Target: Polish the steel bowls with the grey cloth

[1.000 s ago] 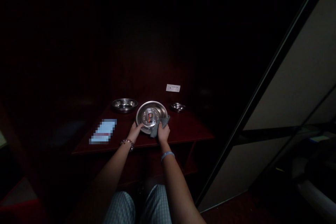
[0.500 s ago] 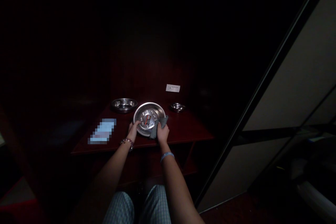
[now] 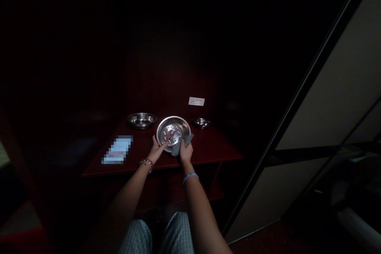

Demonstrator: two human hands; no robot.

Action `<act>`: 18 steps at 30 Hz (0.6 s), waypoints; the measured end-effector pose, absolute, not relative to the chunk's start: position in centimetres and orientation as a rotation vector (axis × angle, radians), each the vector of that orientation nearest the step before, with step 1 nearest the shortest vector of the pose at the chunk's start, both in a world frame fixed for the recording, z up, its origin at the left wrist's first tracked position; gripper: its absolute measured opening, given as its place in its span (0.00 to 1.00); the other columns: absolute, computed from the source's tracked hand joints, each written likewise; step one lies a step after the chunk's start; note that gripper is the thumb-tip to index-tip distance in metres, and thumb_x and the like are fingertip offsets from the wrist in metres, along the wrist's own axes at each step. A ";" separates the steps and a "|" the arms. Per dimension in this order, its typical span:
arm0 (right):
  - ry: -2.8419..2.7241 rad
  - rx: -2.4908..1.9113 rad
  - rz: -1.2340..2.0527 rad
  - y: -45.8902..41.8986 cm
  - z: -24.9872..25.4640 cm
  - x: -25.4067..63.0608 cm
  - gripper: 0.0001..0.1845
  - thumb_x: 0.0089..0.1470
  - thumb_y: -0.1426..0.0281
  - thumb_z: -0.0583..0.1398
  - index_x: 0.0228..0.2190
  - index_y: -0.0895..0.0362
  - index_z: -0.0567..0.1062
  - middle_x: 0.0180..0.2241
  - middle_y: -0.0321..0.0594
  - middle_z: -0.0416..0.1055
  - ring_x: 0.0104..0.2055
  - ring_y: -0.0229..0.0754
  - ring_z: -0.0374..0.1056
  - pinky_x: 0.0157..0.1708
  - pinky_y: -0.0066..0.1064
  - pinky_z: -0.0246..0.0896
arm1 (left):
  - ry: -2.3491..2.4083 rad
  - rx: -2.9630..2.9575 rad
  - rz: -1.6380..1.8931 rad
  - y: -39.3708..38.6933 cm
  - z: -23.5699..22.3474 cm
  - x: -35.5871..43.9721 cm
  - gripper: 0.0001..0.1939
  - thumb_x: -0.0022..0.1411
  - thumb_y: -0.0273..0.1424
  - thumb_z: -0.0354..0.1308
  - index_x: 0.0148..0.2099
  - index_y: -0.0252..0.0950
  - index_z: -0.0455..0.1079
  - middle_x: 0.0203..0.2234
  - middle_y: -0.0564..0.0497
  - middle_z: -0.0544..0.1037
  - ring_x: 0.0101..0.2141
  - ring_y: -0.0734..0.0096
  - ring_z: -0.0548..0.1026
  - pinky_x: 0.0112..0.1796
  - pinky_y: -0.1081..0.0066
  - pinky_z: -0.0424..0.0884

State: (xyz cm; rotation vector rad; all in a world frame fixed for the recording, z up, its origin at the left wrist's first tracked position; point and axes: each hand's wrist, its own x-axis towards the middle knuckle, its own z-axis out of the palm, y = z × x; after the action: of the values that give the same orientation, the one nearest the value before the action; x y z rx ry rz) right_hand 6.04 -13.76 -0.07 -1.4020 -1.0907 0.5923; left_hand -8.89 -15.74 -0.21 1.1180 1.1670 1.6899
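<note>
A shiny metal basin [image 3: 166, 129] with holes or bright dots and an orange-black label inside its bottom is held up over the table, tilted toward me. My left hand [image 3: 156, 151] grips its lower left rim, thumb inside and the other fingers mostly hidden behind. At the lower right rim, my right hand [image 3: 186, 152] is closed on a grey cloth [image 3: 177, 149] that lies over the edge of the basin. Its fingers behind the cloth are hidden.
On the dark red table [image 3: 214, 147] stand a wide metal basin [image 3: 142, 120] at the back left and a small metal bowl [image 3: 202, 123] at the back right. A blurred-out pale blue rectangle [image 3: 117, 150] lies at left. A white socket [image 3: 196, 101] is on the wall.
The held basin has shifted slightly right and its label has turned. My left hand has slid lower along the rim, and the right hand with the cloth has moved a little right.
</note>
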 end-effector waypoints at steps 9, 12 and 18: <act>-1.111 -1.348 0.614 -12.9 -1.5 6.4 0.15 0.60 0.68 0.62 0.46 0.60 0.82 0.44 0.51 0.85 0.48 0.48 0.83 0.49 0.32 0.74 | 1.141 1.257 1.539 -14.6 -1.0 -8.1 0.22 0.49 0.30 0.68 0.49 0.35 0.76 0.56 0.36 0.81 0.64 0.43 0.73 0.68 0.53 0.61; -1.105 -1.367 0.676 -12.4 -0.9 6.4 0.12 0.57 0.69 0.63 0.40 0.60 0.83 0.42 0.52 0.85 0.46 0.50 0.83 0.48 0.33 0.75 | 1.154 1.128 1.582 -14.7 -0.7 -8.4 0.18 0.47 0.28 0.64 0.44 0.38 0.76 0.48 0.42 0.84 0.58 0.48 0.77 0.65 0.53 0.64; -1.215 -1.267 0.759 -11.7 0.5 7.7 0.07 0.48 0.67 0.67 0.30 0.57 0.82 0.31 0.43 0.84 0.39 0.49 0.82 0.41 0.33 0.75 | 1.221 0.874 1.700 -15.2 -0.7 -9.6 0.14 0.42 0.31 0.62 0.35 0.38 0.72 0.33 0.48 0.81 0.46 0.51 0.79 0.56 0.52 0.72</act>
State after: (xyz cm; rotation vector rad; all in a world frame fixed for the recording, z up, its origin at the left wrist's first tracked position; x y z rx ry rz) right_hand 7.70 -11.67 0.50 -1.2669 -1.2154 0.7586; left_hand -9.56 -15.17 -0.66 0.8745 1.2213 1.7004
